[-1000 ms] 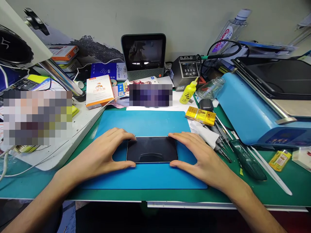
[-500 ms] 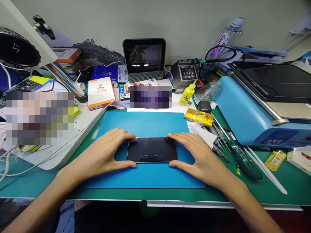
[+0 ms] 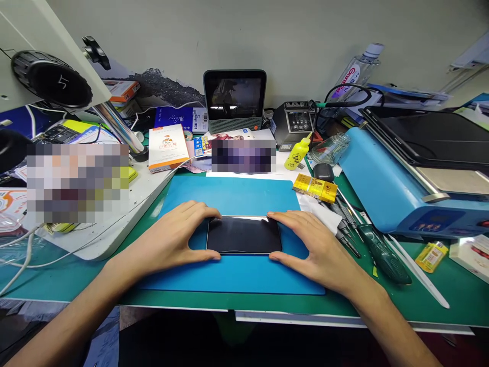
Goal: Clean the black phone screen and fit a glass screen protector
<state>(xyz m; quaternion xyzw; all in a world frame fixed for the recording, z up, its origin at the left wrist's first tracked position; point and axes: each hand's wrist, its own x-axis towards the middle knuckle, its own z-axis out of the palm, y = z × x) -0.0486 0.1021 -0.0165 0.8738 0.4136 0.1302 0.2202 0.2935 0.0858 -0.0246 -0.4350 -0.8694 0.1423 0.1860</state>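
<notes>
A black phone [image 3: 243, 235] lies flat, screen side up, on a blue work mat [image 3: 233, 193] in the middle of the green bench. My left hand [image 3: 173, 242] pinches the phone's left end between thumb and fingers. At the right end, my right hand [image 3: 311, 247] does the same, thumb at the near corner and fingers at the far corner. Both hands rest on the mat.
A blue laminating machine [image 3: 385, 188] stands at the right, with screwdrivers [image 3: 367, 239], a yellow box [image 3: 315, 187] and a yellow bottle [image 3: 297, 154] beside it. At the back are a small screen [image 3: 234, 99] and a soldering station [image 3: 296, 124]. A microscope arm [image 3: 49, 76] and boxes fill the left.
The view has shifted a little, so everything sits slightly right and lower in frame. Both hands keep the same hold on the phone's ends.
</notes>
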